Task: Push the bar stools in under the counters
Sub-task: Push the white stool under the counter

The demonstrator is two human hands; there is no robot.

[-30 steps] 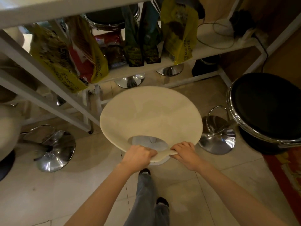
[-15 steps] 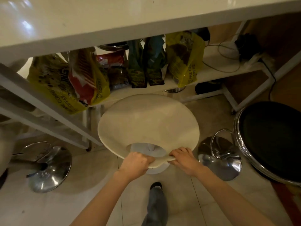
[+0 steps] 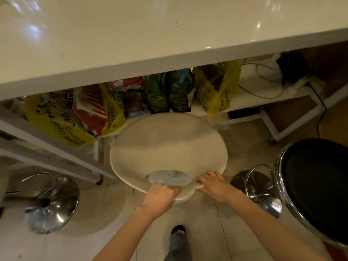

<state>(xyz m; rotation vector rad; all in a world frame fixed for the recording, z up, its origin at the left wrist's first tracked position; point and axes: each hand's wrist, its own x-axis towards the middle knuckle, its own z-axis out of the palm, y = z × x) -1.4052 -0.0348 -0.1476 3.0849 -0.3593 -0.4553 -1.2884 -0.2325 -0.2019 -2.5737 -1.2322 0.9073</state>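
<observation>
Head view: left hand [image 3: 160,194] and right hand [image 3: 212,184], fingers clamped on the near rim of the cream stool [image 3: 167,146]. Its far edge reaches the shelf [image 3: 250,98] below the counter [image 3: 131,40]. Black stool [image 3: 316,185] stands right, one chrome base [image 3: 50,202] left. Six bags [image 3: 101,108] line the shelf.

Glossy white countertop [image 3: 150,34] fills the top, catching soft glints of light. Below it, a white shelf frame [image 3: 254,98] carries yellow coffee bags [image 3: 216,87], dark green pouches [image 3: 169,93] and a loose cable [image 3: 263,81]. Pale beige floor tiles [image 3: 113,213] underneath, dim warm light throughout.
</observation>
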